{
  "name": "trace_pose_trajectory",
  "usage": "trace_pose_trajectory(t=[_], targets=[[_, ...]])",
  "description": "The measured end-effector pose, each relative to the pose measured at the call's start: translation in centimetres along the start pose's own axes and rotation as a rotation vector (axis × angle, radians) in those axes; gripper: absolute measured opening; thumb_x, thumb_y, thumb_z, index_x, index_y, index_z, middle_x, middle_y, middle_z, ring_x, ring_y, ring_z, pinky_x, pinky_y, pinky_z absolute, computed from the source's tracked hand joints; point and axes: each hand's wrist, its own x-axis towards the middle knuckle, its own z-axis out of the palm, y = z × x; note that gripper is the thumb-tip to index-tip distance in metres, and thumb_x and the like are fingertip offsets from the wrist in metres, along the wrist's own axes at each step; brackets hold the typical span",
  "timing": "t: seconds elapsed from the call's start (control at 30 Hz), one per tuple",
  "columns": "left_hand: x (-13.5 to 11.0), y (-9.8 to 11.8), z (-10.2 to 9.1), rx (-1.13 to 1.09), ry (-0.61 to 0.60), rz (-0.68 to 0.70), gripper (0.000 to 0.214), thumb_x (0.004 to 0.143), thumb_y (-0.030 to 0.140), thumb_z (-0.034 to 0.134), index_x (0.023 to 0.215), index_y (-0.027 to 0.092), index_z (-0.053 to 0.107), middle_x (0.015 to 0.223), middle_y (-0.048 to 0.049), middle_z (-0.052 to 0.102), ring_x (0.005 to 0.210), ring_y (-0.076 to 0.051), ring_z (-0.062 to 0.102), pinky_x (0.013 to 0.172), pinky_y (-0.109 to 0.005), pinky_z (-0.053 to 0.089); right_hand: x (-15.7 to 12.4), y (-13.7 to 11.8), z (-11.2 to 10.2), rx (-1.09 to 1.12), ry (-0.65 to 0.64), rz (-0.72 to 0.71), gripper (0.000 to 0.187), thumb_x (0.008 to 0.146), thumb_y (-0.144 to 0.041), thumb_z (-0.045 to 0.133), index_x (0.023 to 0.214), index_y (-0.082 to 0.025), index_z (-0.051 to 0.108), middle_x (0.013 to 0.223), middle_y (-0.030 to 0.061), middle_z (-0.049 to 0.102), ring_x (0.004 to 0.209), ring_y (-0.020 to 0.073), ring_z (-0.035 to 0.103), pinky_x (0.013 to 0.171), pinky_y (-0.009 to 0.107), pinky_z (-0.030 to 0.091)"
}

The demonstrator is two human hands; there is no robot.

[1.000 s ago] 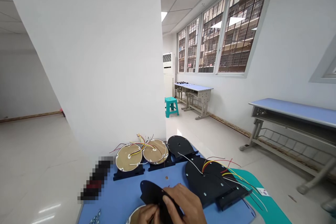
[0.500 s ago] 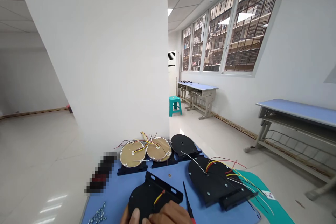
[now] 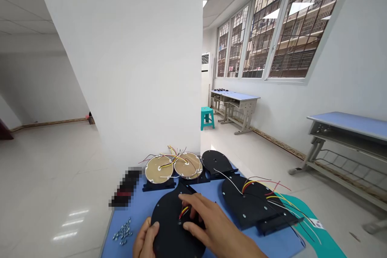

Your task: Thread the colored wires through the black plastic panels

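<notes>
My left hand [image 3: 146, 237] grips the left edge of a black round plate [image 3: 166, 225], thumb on top and fingers curled beneath. The plate is tilted up at the near side of the blue table, its straight flange partly hidden by my right hand. Over the plate's middle, my right hand [image 3: 208, 217] has its thumb and index finger apart. A short bundle of red, yellow and dark wires [image 3: 183, 212] rises from the plate between them. Whether other fingers touch the wires cannot be made out.
Small screws [image 3: 123, 231] lie in a pile on the blue table [image 3: 145, 207]. Behind stand two tan-faced round units [image 3: 159, 171] and a black one [image 3: 216, 162]. Another black round unit [image 3: 242, 203] with loose wires sits right, beside a green stool [image 3: 328, 242].
The plate has turned more face-on and come up toward me. My right hand has risen from the near edge to the wires, its fingers now spread. The screwdriver is now mostly covered.
</notes>
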Motion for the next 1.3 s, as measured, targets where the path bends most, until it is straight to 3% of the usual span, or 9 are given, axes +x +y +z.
trace_pose_trajectory(t=[0.17,0.27,0.43,0.6,0.7,0.83,1.07,1.17,1.3], targets=[[-1.5,0.9,0.6,-0.126,0.107,-0.16,0.034,0.076,0.038,0.068,0.104,0.019,0.066,0.11,-0.0093,0.075,0.099,-0.029,0.072,0.071,-0.036,0.063,1.5,-1.2,0.7,0.036,-0.156,-0.038,0.022,0.081,-0.002,0.066,0.087,-0.023,0.069,0.085,-0.0027,0.069,0.071,0.0116,0.068,0.065,0.018,0.054],[-2.3,1.2,0.7,-0.071,0.204,-0.062,0.033,0.079,0.042,0.066,0.104,0.02,0.066,0.103,-0.0089,0.076,0.09,-0.027,0.074,0.068,-0.035,0.062,1.9,-1.6,0.8,-0.03,-0.191,-0.093,0.021,0.079,-0.002,0.068,0.084,-0.022,0.069,0.083,-0.0024,0.07,0.069,0.0123,0.068,0.064,0.019,0.052],[-2.8,2.6,0.6,0.142,-0.026,0.28,0.035,0.076,0.054,0.067,0.087,0.021,0.067,0.07,0.0018,0.071,0.063,-0.019,0.068,0.056,-0.027,0.055,2.5,-2.5,0.3,-0.101,-0.246,-0.159,0.014,0.079,-0.007,0.072,0.081,-0.02,0.07,0.079,-0.0015,0.071,0.067,0.0152,0.068,0.066,0.024,0.051],[-2.1,3.8,1.0,0.297,-0.178,0.318,0.04,0.073,0.055,0.066,0.091,0.018,0.068,0.088,-0.0047,0.076,0.084,-0.024,0.071,0.077,-0.032,0.057,3.4,-3.4,0.2,-0.141,-0.289,-0.196,0.013,0.077,-0.007,0.074,0.079,-0.019,0.071,0.074,-0.0012,0.072,0.066,0.0152,0.067,0.066,0.023,0.048],[-1.2,3.0,0.9,0.383,-0.167,0.35,0.042,0.074,0.053,0.062,0.093,0.017,0.07,0.097,-0.009,0.077,0.096,-0.028,0.071,0.091,-0.04,0.055,3.9,-3.1,0.6,-0.139,-0.289,-0.175,0.012,0.076,-0.006,0.074,0.078,-0.018,0.072,0.074,0.0002,0.073,0.065,0.0145,0.066,0.063,0.021,0.046],[-0.6,1.5,0.7,0.674,-0.189,0.533,0.039,0.082,0.045,0.047,0.099,0.019,0.072,0.099,-0.0106,0.076,0.096,-0.028,0.071,0.088,-0.044,0.056,4.4,-2.6,1.0,-0.101,-0.311,-0.14,0.007,0.076,-0.01,0.074,0.075,-0.017,0.072,0.071,0.0011,0.072,0.062,0.0128,0.063,0.059,0.019,0.042],[-0.8,0.6,-0.5,1.14,-0.046,1.048,0.037,0.085,0.022,0.045,0.113,0.031,0.069,0.126,-0.0103,0.065,0.112,-0.033,0.062,0.087,-0.055,0.053,4.8,-2.5,1.0,-0.041,-0.329,-0.06,0.003,0.078,-0.013,0.073,0.078,-0.015,0.074,0.074,0.0025,0.073,0.063,0.012,0.062,0.06,0.018,0.04],[-1.8,-1.6,-0.5,1.204,-0.051,1.092,0.053,0.075,0.017,0.057,0.126,0.031,0.061,0.138,-0.0084,0.058,0.131,-0.035,0.048,0.099,-0.055,0.047,5.0,-2.3,1.2,-0.014,-0.338,-0.036,0.003,0.079,-0.013,0.072,0.078,-0.015,0.074,0.075,0.0028,0.073,0.064,0.0117,0.062,0.059,0.017,0.04],[-2.6,-5.1,0.1,1.26,0.007,1.021,0.065,0.066,0.041,0.077,0.128,0.026,0.061,0.14,-0.013,0.056,0.136,-0.046,0.039,0.108,-0.066,0.031,5.0,-2.2,1.4,0.032,-0.348,-0.022,0.002,0.08,-0.016,0.073,0.079,-0.016,0.074,0.076,0.0028,0.073,0.064,0.0112,0.062,0.059,0.016,0.04]])
